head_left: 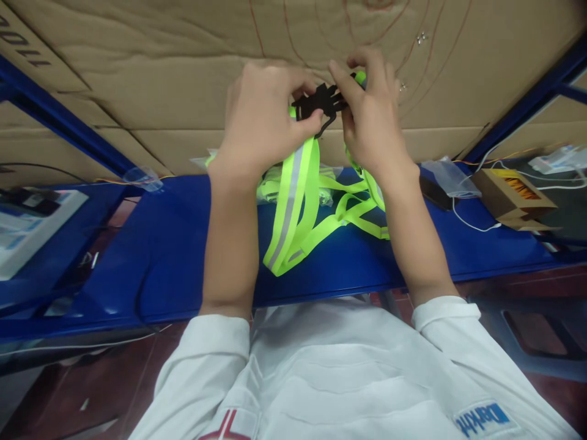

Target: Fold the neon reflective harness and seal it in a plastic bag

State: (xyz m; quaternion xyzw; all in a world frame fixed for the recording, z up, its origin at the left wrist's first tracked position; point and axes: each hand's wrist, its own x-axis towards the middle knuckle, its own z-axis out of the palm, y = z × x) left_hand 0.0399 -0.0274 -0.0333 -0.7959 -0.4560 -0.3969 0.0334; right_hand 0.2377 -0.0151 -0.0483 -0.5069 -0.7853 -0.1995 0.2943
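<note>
A black plastic side-release buckle [316, 102] is held up between my two hands, above the blue table [321, 272]. My left hand [263, 113] pinches its wider part between thumb and fingers. The pronged part is in my right hand [372, 110], with its fingers closed around it; the prongs point toward the wider part, and I cannot tell how far they go in. Neon yellow reflective straps [290, 201] with a grey stripe hang from the buckle and spread over the tabletop. Behind them lies a clear plastic bag [270, 186] with more yellow strap in it.
A cardboard wall [174, 91] stands close behind my hands, between blue metal posts. On the right are an open cardboard box [513, 198], a clear bag [449, 177], a dark phone-like object [435, 194] and white cables. A white box [41, 226] sits at the left.
</note>
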